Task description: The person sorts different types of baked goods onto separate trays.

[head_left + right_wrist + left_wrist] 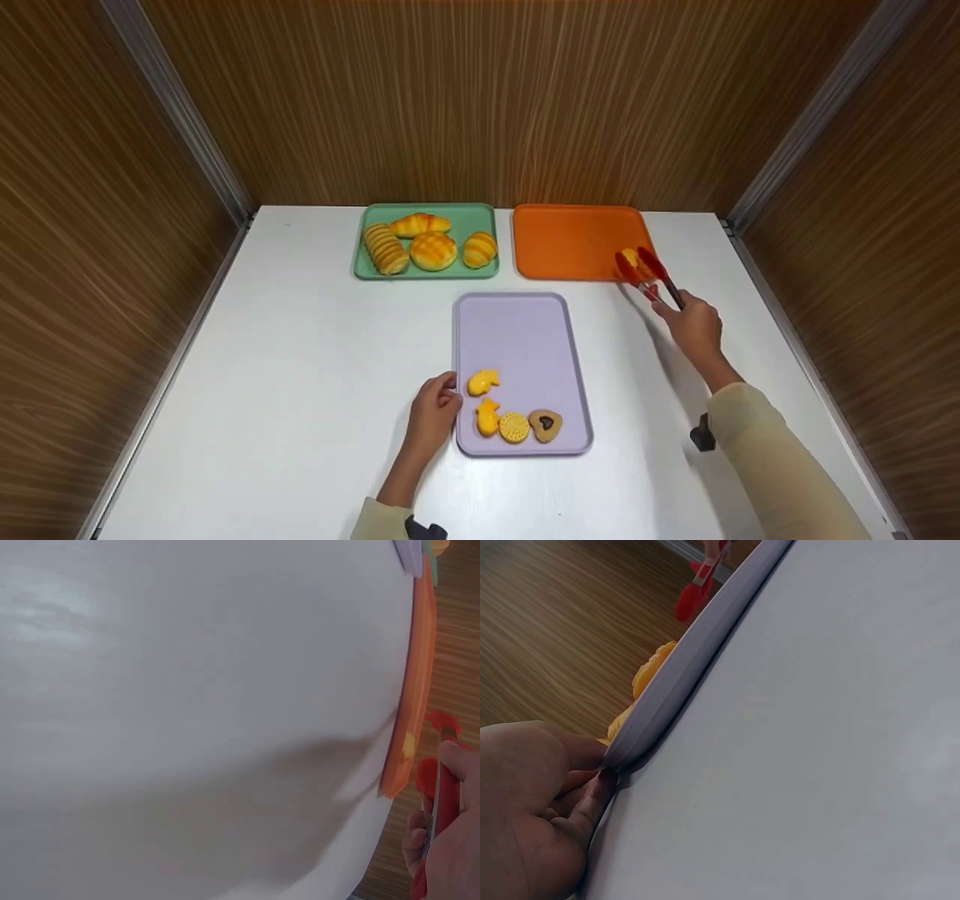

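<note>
My right hand grips a pair of tongs with red tips, also seen in the right wrist view. The spread tips are over the near right corner of the orange tray, on either side of a small yellow piece; whether they touch it I cannot tell. My left hand pinches the left rim of the lilac tray between thumb and fingers. On that tray lie two yellow fish-shaped pieces, a round yellow biscuit and a heart-shaped cookie with a dark centre.
A green tray at the back left holds a ridged long bread, a croissant, a round bun and a small striped roll. Wood-grain panels enclose the white table at the back and sides.
</note>
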The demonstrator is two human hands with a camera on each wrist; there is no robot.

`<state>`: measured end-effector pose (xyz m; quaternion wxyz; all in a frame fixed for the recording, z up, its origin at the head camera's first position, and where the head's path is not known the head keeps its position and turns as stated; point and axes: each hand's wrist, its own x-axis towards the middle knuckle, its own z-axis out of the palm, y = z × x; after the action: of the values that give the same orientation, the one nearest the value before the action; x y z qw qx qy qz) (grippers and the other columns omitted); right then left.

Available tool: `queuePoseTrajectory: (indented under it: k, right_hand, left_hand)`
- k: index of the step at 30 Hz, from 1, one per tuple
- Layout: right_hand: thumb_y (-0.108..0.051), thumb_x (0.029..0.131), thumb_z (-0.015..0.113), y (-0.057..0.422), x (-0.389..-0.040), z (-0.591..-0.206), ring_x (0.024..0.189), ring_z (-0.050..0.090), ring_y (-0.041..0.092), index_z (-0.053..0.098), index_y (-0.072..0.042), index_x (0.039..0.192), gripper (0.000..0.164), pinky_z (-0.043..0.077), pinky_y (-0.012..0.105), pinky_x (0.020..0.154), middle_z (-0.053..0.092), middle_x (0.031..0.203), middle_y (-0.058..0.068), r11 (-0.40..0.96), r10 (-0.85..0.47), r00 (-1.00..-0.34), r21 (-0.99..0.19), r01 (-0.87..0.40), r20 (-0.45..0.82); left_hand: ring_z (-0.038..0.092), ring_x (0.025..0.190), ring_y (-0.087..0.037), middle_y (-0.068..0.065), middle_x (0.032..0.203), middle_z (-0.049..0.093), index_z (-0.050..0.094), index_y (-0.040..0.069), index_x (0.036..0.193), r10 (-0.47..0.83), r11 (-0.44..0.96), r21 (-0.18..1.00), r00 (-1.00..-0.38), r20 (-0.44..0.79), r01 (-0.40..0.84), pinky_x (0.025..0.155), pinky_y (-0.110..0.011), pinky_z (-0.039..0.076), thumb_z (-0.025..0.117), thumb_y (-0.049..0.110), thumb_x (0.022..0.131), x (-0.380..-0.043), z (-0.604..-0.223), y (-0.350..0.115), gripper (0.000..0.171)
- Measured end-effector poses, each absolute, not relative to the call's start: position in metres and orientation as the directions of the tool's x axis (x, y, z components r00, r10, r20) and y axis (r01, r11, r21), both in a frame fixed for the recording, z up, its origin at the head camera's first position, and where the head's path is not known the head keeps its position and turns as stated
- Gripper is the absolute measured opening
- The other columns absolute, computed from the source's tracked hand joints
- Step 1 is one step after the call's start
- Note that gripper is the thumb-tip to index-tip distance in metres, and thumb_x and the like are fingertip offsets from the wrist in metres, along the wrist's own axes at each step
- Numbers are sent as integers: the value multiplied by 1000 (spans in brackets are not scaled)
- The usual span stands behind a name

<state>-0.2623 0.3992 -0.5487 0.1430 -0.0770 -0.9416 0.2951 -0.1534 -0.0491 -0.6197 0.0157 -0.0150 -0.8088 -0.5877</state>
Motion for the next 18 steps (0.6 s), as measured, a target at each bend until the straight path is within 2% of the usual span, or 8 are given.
queuePoseTrajectory:
  k: [5, 8, 11, 14, 18]
  right_hand:
    - [-34, 95, 69, 391, -248, -542, 62, 43, 21, 63, -5, 97, 31, 33, 32, 51, 51, 72, 8, 804, 181, -964, -595, 30, 196]
    - [-35, 94, 71, 385, -237, -540, 67, 47, 22, 67, -3, 112, 37, 38, 30, 54, 59, 81, 12, 789, 146, -974, -614, 11, 171]
    - [-38, 93, 72, 380, -226, -539, 82, 56, 26, 62, 2, 131, 56, 46, 29, 64, 67, 104, 23, 769, 106, -986, -640, -2, 131]
    - [-38, 92, 73, 373, -215, -539, 96, 59, 31, 54, 5, 141, 68, 51, 34, 75, 63, 127, 28, 754, 64, -993, -656, -15, 96]
    - [-34, 89, 76, 364, -204, -540, 108, 62, 36, 56, 3, 140, 66, 53, 45, 86, 62, 132, 26, 760, -5, -994, -646, -75, 110]
  left_hand:
    - [61, 96, -19, -14, 115, 64, 61, -3, 131, 10, 303, 952, -999, 36, 38, 83, -28, 54, 62, 4, 95, -154, -619, -49, 37]
    - [61, 97, -20, -14, 116, 64, 61, -2, 131, 9, 301, 953, -999, 32, 34, 85, -30, 54, 62, 5, 95, -154, -619, -49, 37]
    - [61, 97, -21, -14, 116, 64, 61, -2, 132, 11, 300, 953, -999, 33, 34, 86, -31, 55, 62, 5, 95, -153, -618, -49, 37]
    - [61, 97, -20, -14, 116, 64, 60, -1, 132, 10, 301, 953, -1000, 27, 29, 87, -31, 55, 62, 5, 96, -153, -619, -48, 37]
    - [61, 97, -20, -14, 116, 64, 61, -1, 132, 7, 305, 952, -1000, 27, 28, 87, -32, 55, 62, 5, 96, -152, -619, -48, 37]
